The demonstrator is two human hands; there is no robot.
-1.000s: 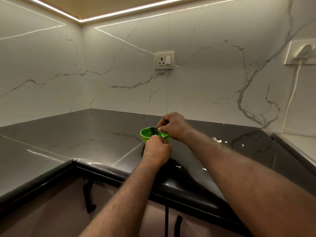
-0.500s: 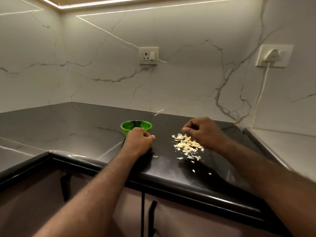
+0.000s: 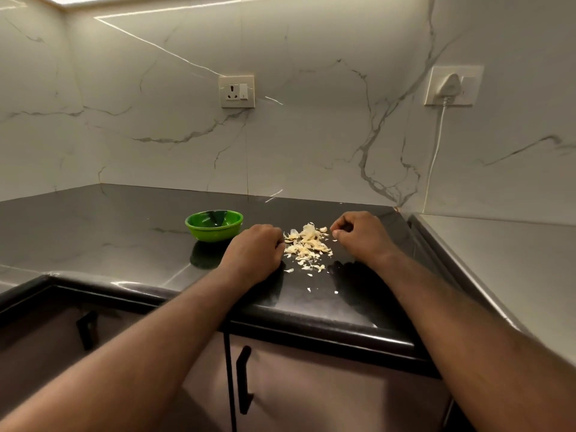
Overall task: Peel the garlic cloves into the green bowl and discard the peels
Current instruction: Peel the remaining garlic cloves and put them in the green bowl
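Observation:
A small green bowl (image 3: 213, 226) stands on the black countertop (image 3: 124, 232); I cannot make out what is inside it. To its right lies a loose pile of pale garlic peels (image 3: 307, 244). My left hand (image 3: 254, 251) rests on the counter between bowl and pile, fingers curled under, knuckles against the pile's left edge. My right hand (image 3: 361, 236) sits at the pile's right edge with its fingers curled and thumb near the forefinger. Nothing shows in either hand.
A few peel scraps (image 3: 322, 290) lie nearer the counter's front edge. Marble walls enclose the corner, with a socket (image 3: 237, 92) behind the bowl and a plugged-in white cable (image 3: 434, 157) at right. Cabinet doors with black handles (image 3: 244, 380) are below.
Both hands left the bowl; the right went to the peel pile first, then the left slid right to the pile's other side. My view has turned right and down.

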